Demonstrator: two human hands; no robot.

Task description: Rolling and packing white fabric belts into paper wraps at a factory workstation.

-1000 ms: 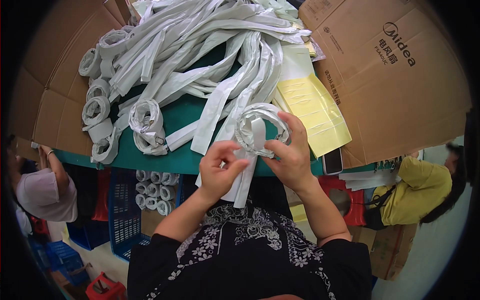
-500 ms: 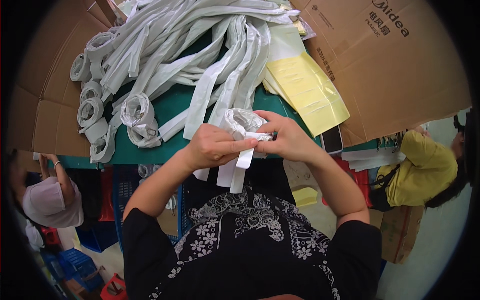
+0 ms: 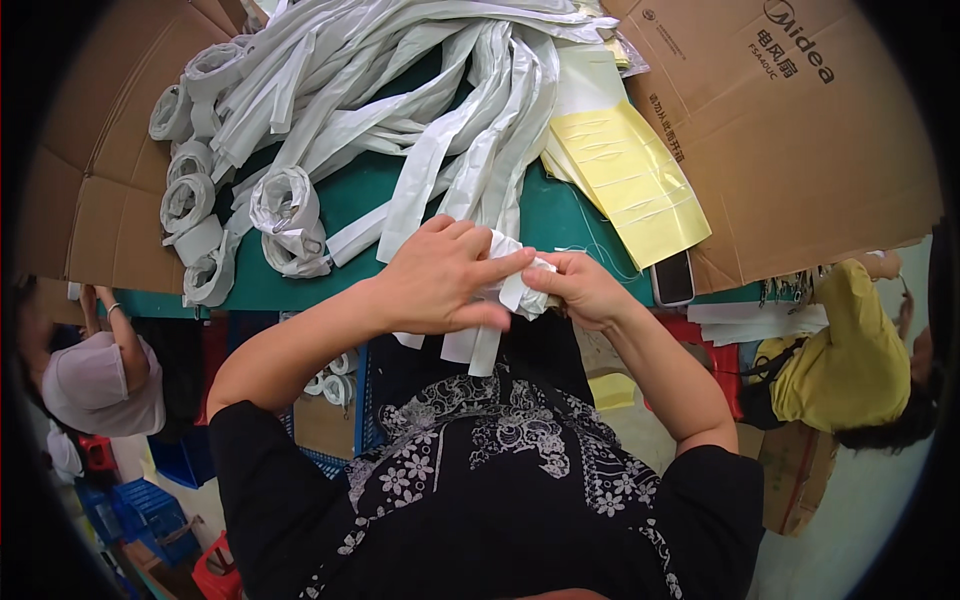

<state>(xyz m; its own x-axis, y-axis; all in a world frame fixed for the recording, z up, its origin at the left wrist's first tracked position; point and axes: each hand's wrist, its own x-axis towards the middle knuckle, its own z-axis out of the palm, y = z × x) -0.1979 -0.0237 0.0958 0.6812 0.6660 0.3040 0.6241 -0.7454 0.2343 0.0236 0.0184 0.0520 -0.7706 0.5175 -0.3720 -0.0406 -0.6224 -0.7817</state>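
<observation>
A small roll of crinkled white strip is held in front of my chest at the table's near edge. My right hand pinches its right side between thumb and fingers. My left hand is open beside it, thumb apart and index finger stretched across the roll's front; its other fingers partly hide the roll. Flat white strip ends hang below my left hand. Beyond my hands, long white strips lie in a heap on the green table.
Finished-looking white rolls stand left of the heap. Yellow sheets and a phone lie to the right. Cardboard walls both sides. A blue crate stands below; co-workers sit at left and right.
My left hand has loosened from the roll, its thumb and index finger spreading apart. My right hand has shifted slightly right with the roll, which is now turned and more covered.
</observation>
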